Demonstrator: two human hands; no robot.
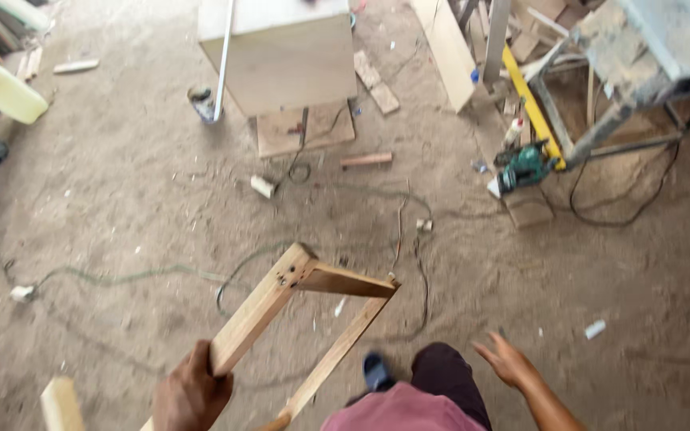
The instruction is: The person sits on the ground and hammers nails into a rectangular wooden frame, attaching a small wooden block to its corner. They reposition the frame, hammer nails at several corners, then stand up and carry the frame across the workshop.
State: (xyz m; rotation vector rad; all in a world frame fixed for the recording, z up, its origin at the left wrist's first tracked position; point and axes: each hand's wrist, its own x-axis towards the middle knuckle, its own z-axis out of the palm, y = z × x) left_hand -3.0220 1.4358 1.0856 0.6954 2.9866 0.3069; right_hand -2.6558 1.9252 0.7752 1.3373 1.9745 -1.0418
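The left hand (192, 397) is wrapped tight around one long bar of a wooden frame (297, 319) and holds it up off the sandy floor (121, 207), out in front of the person. The right hand (506, 361) is free, fingers spread, holding nothing. It looks like the frame is being carried across the room. Next, the feet must step over the cable (145, 275) lying on the floor.

A frame (297, 319) is held at lower centre; a cabinet (281, 56) stands beyond it, a table (648, 48) to the right.
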